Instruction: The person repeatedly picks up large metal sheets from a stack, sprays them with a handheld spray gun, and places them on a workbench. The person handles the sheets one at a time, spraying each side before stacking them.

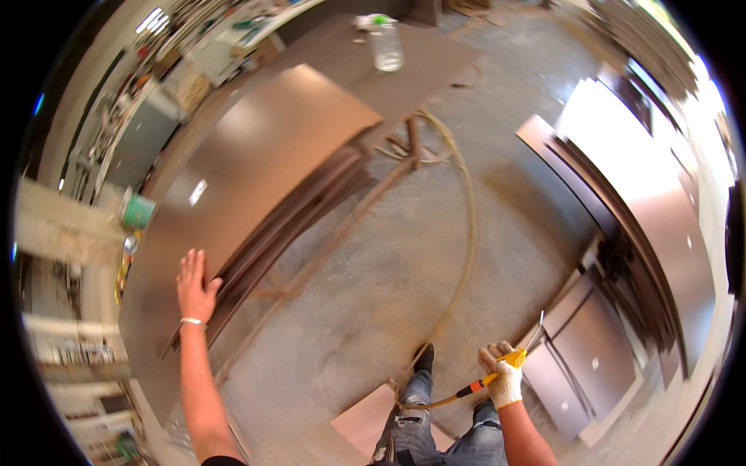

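Note:
My left hand (194, 286) lies flat, fingers apart, on the near end of a large brown board (264, 155) that tops a stack of boards on a table. A pale band circles that wrist. My right hand (503, 374), in a white work glove, is closed on an orange air blow gun (509, 361) with a thin metal nozzle pointing up and to the right. A yellowish hose (465, 233) runs from the gun's handle across the concrete floor toward the table's far end.
A clear plastic jar (385, 45) stands on the far board. A green tin (138, 211) sits left of the stack. More brown and grey panels (622, 202) lean at the right. A small board (365, 419) lies by my feet. Cluttered shelves line the left.

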Available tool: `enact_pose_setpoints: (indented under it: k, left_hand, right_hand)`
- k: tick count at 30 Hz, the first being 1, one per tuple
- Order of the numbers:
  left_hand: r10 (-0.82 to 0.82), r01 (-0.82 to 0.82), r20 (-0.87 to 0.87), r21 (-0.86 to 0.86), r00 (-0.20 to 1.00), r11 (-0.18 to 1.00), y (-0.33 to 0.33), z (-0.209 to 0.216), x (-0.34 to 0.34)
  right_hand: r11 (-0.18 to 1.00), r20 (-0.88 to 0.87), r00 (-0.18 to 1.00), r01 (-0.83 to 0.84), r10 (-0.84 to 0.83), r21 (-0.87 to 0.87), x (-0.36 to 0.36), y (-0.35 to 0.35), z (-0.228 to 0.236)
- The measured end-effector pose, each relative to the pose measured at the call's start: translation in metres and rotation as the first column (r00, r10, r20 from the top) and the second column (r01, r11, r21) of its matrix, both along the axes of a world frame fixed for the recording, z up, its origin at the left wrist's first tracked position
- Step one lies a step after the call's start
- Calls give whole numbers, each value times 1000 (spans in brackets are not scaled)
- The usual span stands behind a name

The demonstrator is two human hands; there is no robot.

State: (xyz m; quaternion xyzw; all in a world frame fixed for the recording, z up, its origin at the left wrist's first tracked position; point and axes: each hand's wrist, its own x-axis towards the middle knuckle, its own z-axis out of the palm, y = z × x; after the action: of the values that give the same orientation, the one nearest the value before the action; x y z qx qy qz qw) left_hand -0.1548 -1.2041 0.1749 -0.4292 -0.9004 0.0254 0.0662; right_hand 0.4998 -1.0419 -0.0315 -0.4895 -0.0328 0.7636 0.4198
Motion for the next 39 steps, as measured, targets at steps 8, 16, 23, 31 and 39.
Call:
enact_pose_setpoints:
  k: [8, 16, 23, 31, 39]
  left_hand:
    - [72, -88, 95, 177, 993, 980, -27, -36, -78]
    - [176, -191, -89, -200, 980, 961, 172, -161, 145]
    - [-147, 541, 768, -287, 624, 791, 256, -350, 506]
    - [-14, 493, 886, -244, 463, 835, 351, -608, 791]
    - [331, 84, 876, -382, 351, 921, 396, -632, 978]
  right_hand:
    - [856, -158, 853, 453, -498, -251, 103, -69, -46]
    - [509, 10, 641, 619, -768, -598, 197, -203, -180]
    - [503, -161, 544, 568, -824, -651, 236, -207, -219]
    - [587, -166, 638, 535, -752, -607, 354, -120, -230]
    - [475, -96, 550, 607, -830, -637, 460, -138, -269]
